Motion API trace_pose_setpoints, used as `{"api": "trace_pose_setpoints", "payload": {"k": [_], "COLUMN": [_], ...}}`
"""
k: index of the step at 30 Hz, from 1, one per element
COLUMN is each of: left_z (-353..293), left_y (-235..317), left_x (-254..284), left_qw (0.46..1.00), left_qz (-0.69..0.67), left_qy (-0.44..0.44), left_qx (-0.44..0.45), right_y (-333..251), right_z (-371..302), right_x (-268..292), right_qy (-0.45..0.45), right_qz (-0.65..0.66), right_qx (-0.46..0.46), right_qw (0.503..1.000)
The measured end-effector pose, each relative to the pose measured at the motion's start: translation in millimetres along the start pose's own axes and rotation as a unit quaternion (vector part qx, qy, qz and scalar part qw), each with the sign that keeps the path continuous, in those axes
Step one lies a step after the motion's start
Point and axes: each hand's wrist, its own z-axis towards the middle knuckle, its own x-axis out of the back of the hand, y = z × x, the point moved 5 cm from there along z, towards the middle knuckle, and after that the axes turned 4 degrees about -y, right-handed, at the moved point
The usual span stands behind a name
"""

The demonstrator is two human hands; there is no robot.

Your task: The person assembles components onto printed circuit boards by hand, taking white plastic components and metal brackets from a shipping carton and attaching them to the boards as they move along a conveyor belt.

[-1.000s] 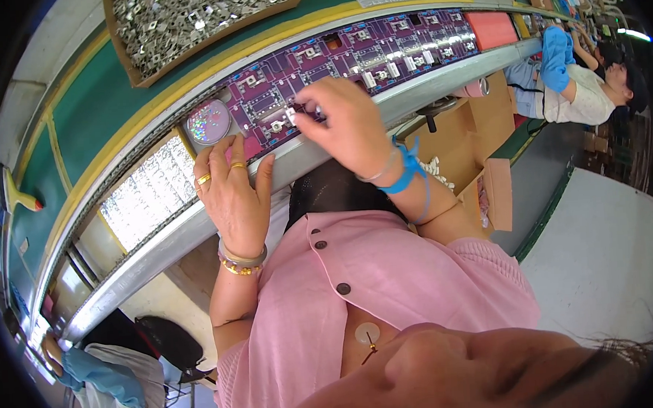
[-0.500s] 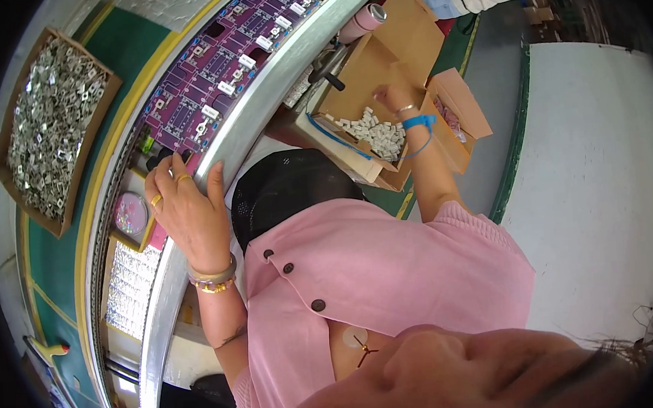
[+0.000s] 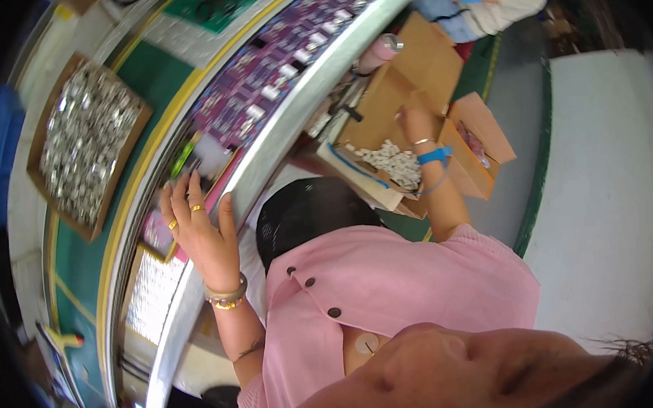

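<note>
My left hand [image 3: 208,241] is above the metal rail [image 3: 278,140], its fingers spread and nothing in them. Beyond its fingertips are a blurred green item [image 3: 183,157] and the end of a row of purple circuit boards [image 3: 260,88] bearing white blocks. A round pink container [image 3: 157,228] lies beside those fingers. On the other side, my right hand [image 3: 416,124] is over an open cardboard box [image 3: 431,63], near a heap of small white blocks [image 3: 393,162]. Motion smears its fingers, so their grip cannot be made out. A blue band [image 3: 434,155] circles that wrist.
At the left sits a cardboard tray [image 3: 88,151] full of small shiny metal parts. A tray of silvery pieces [image 3: 152,293] lies along the rail. Near the box are a pink bottle [image 3: 383,51] and a smaller carton [image 3: 476,146]. Another person's sleeve [image 3: 472,17] shows top right.
The whole view has shifted, moving the scene right and down. My left hand has come away from the boards' end, its fingers spreading. My right hand stays over the box.
</note>
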Motion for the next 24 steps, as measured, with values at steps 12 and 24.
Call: {"api": "trace_pose_setpoints", "payload": {"k": [12, 24], "left_z": [-46, -51], "left_y": [-16, -21], "left_x": [11, 11], "left_qw": [0.969, 0.97], "left_qz": [-0.017, -0.054], "left_qy": [0.239, 0.226], "left_qx": [0.064, 0.072], "right_y": [-270, -297], "right_z": [-111, -111], "right_x": [167, 159], "right_qy": [0.043, 0.111], "right_qz": [0.426, 0.312], "right_qx": [0.406, 0.44], "right_qw": [0.807, 0.834]}}
